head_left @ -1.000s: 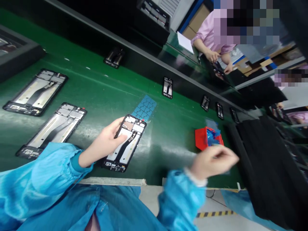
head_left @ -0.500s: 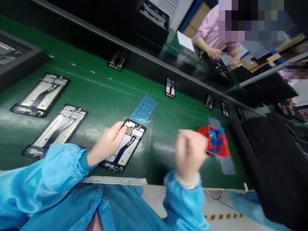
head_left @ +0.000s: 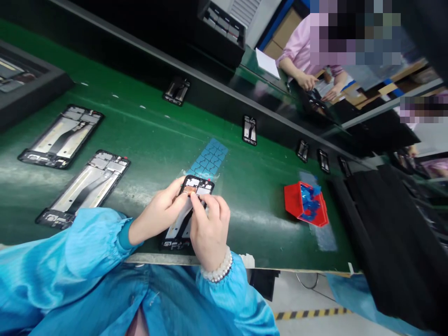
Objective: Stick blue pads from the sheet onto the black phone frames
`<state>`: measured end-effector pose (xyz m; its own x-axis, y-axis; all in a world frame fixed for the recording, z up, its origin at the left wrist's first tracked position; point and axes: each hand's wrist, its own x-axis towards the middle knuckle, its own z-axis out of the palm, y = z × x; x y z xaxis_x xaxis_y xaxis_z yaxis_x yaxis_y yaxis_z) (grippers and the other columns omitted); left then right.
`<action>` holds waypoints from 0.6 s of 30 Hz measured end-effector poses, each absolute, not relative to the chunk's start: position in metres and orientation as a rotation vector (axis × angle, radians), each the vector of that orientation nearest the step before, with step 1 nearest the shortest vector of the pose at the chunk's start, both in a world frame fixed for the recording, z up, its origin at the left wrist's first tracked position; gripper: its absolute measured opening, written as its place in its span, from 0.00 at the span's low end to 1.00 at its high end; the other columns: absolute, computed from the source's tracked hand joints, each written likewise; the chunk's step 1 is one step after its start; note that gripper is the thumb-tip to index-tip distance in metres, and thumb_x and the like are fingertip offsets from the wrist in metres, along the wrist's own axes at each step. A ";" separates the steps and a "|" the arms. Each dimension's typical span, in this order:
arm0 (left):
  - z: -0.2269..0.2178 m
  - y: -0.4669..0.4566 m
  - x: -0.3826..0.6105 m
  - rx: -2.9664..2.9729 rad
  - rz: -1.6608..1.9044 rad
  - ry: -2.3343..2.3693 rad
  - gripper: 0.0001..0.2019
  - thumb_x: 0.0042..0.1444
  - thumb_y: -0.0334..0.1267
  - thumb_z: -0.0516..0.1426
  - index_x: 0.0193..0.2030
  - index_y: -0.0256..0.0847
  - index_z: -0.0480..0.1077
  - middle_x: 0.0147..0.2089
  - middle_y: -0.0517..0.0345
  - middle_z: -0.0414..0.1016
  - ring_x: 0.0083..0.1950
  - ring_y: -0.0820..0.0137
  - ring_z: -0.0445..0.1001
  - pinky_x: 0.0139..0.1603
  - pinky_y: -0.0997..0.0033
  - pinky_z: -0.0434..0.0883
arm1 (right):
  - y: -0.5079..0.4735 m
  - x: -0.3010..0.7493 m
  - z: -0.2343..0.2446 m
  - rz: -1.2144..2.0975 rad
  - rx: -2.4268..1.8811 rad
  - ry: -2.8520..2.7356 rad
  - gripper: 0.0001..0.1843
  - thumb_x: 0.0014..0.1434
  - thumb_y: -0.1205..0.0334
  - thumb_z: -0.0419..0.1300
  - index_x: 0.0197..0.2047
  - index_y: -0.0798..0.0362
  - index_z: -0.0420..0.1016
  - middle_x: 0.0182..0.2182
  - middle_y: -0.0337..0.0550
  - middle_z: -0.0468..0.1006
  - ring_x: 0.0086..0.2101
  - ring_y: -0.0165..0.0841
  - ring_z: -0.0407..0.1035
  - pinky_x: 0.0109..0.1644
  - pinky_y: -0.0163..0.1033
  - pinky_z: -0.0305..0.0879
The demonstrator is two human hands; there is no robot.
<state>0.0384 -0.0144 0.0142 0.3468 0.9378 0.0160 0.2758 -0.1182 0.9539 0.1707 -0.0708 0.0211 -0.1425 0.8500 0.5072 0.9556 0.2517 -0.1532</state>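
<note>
An opened phone body (head_left: 178,225) rests tilted at the front of the green bench, its silver plate and black ribbon cable partly covered by my hands. My left hand (head_left: 159,212) grips its upper left edge, thumb over the top section. My right hand (head_left: 211,228) has thumb and forefinger pinched together at a copper-brown patch (head_left: 190,190) near the phone's top; whether anything is between those fingertips is hidden. Just beyond the phone lies a sheet of blue stickers (head_left: 209,157).
Two more phone bodies (head_left: 84,187) (head_left: 62,136) lie to the left, beside a black tray (head_left: 52,86). On the right stands a red bin (head_left: 292,201) holding blue film scraps (head_left: 309,203). Several phone bodies line the back ledge. Across it, a person in pink works with both hands.
My right hand has come left from near the red bin to the phone's top, where its fingers now touch. My left hand keeps its hold on the phone.
</note>
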 end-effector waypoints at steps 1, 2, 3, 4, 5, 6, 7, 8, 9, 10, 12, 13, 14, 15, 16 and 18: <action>0.014 -0.014 0.038 1.609 0.832 1.093 0.18 0.61 0.39 0.48 0.58 0.40 0.62 0.47 0.58 0.76 0.47 0.67 0.75 0.47 0.73 0.70 | -0.069 0.171 0.022 -0.290 -1.620 -2.042 0.17 0.62 0.71 0.51 0.52 0.53 0.72 0.45 0.47 0.72 0.49 0.38 0.58 0.52 0.44 0.60; 0.015 -0.013 0.037 1.609 0.820 1.077 0.19 0.60 0.37 0.48 0.58 0.40 0.62 0.47 0.59 0.76 0.46 0.67 0.75 0.47 0.73 0.70 | -0.066 0.172 0.023 -0.311 -1.601 -2.056 0.17 0.61 0.71 0.51 0.51 0.51 0.72 0.46 0.46 0.72 0.49 0.38 0.58 0.52 0.44 0.60; 0.015 -0.013 0.037 1.617 0.803 1.065 0.20 0.59 0.35 0.48 0.59 0.40 0.62 0.46 0.59 0.76 0.45 0.67 0.75 0.46 0.73 0.70 | -0.063 0.175 0.024 -0.337 -1.581 -2.077 0.17 0.61 0.70 0.51 0.51 0.50 0.72 0.46 0.45 0.71 0.49 0.38 0.57 0.52 0.44 0.59; 0.015 -0.012 0.036 1.631 0.778 1.058 0.21 0.58 0.34 0.48 0.59 0.40 0.62 0.44 0.59 0.77 0.45 0.67 0.75 0.46 0.73 0.70 | -0.060 0.177 0.025 -0.363 -1.561 -2.104 0.17 0.61 0.70 0.52 0.51 0.48 0.72 0.46 0.45 0.71 0.50 0.39 0.57 0.52 0.44 0.59; 0.015 -0.011 0.036 1.649 0.745 1.053 0.22 0.57 0.33 0.48 0.60 0.40 0.61 0.43 0.60 0.77 0.44 0.67 0.75 0.45 0.73 0.70 | -0.057 0.181 0.027 -0.385 -1.543 -2.137 0.16 0.61 0.69 0.52 0.50 0.47 0.73 0.46 0.44 0.71 0.50 0.39 0.56 0.52 0.45 0.59; 0.015 -0.011 0.036 1.669 0.714 1.049 0.24 0.56 0.32 0.48 0.60 0.39 0.61 0.41 0.60 0.77 0.44 0.66 0.75 0.44 0.73 0.70 | -0.055 0.184 0.028 -0.407 -1.531 -2.165 0.16 0.61 0.69 0.53 0.50 0.45 0.73 0.46 0.44 0.70 0.51 0.40 0.56 0.52 0.45 0.58; 0.015 -0.010 0.035 1.687 0.686 1.045 0.25 0.55 0.32 0.48 0.61 0.39 0.61 0.39 0.60 0.77 0.43 0.66 0.75 0.43 0.73 0.71 | -0.054 0.187 0.029 -0.430 -1.528 -2.183 0.16 0.61 0.69 0.54 0.50 0.44 0.73 0.47 0.43 0.70 0.51 0.40 0.56 0.53 0.46 0.58; 0.014 -0.010 0.035 1.703 0.666 1.041 0.26 0.55 0.32 0.48 0.62 0.38 0.60 0.37 0.60 0.77 0.43 0.65 0.75 0.42 0.73 0.71 | -0.053 0.190 0.031 -0.452 -1.535 -2.192 0.16 0.61 0.68 0.54 0.49 0.42 0.73 0.47 0.42 0.69 0.51 0.40 0.55 0.54 0.47 0.57; 0.013 -0.010 0.034 1.718 0.650 1.035 0.26 0.54 0.32 0.47 0.62 0.38 0.60 0.35 0.61 0.77 0.43 0.65 0.75 0.42 0.72 0.71 | -0.053 0.193 0.032 -0.470 -1.545 -2.194 0.17 0.61 0.69 0.55 0.49 0.41 0.73 0.47 0.42 0.69 0.51 0.40 0.55 0.54 0.47 0.56; 0.013 -0.009 0.034 1.729 0.637 1.031 0.27 0.54 0.32 0.47 0.62 0.37 0.60 0.34 0.61 0.77 0.42 0.65 0.76 0.42 0.72 0.71 | -0.053 0.194 0.032 -0.481 -1.551 -2.195 0.16 0.60 0.69 0.55 0.49 0.41 0.73 0.46 0.42 0.69 0.51 0.40 0.55 0.55 0.47 0.56; 0.011 -0.009 0.033 1.740 0.637 1.017 0.27 0.52 0.31 0.47 0.61 0.38 0.61 0.35 0.61 0.77 0.42 0.65 0.76 0.42 0.72 0.71 | -0.054 0.197 0.032 -0.466 -1.539 -2.214 0.16 0.61 0.68 0.55 0.49 0.43 0.73 0.46 0.43 0.69 0.51 0.39 0.55 0.55 0.47 0.56; 0.011 -0.009 0.033 1.740 0.645 1.008 0.27 0.52 0.31 0.47 0.61 0.38 0.61 0.36 0.60 0.77 0.42 0.65 0.76 0.43 0.72 0.72 | -0.055 0.198 0.032 -0.446 -1.516 -2.235 0.15 0.61 0.68 0.54 0.49 0.44 0.73 0.46 0.43 0.69 0.51 0.39 0.55 0.55 0.46 0.56; 0.010 -0.009 0.033 1.738 0.654 0.995 0.27 0.52 0.30 0.47 0.61 0.38 0.62 0.38 0.60 0.77 0.43 0.65 0.76 0.44 0.72 0.72 | -0.054 0.199 0.031 -0.427 -1.482 -2.260 0.15 0.61 0.68 0.55 0.49 0.44 0.73 0.46 0.43 0.69 0.52 0.39 0.55 0.55 0.45 0.56; 0.009 -0.009 0.033 1.733 0.661 0.977 0.27 0.52 0.30 0.47 0.60 0.39 0.62 0.40 0.59 0.78 0.44 0.65 0.76 0.45 0.72 0.72 | -0.054 0.201 0.030 -0.413 -1.440 -2.285 0.16 0.60 0.68 0.55 0.49 0.43 0.73 0.45 0.42 0.69 0.52 0.38 0.54 0.56 0.45 0.56; 0.009 -0.010 0.033 1.724 0.669 0.954 0.27 0.52 0.30 0.47 0.61 0.39 0.62 0.43 0.59 0.77 0.46 0.65 0.75 0.46 0.72 0.72 | -0.052 0.203 0.030 -0.409 -1.400 -2.301 0.16 0.60 0.69 0.56 0.49 0.42 0.73 0.45 0.41 0.69 0.52 0.37 0.54 0.56 0.44 0.56; 0.008 -0.010 0.035 1.680 0.678 0.904 0.28 0.51 0.29 0.48 0.61 0.40 0.61 0.49 0.58 0.76 0.49 0.65 0.75 0.49 0.72 0.71 | -0.049 0.206 0.029 -0.431 -1.365 -2.284 0.18 0.59 0.71 0.57 0.47 0.38 0.73 0.45 0.39 0.68 0.53 0.37 0.54 0.58 0.46 0.55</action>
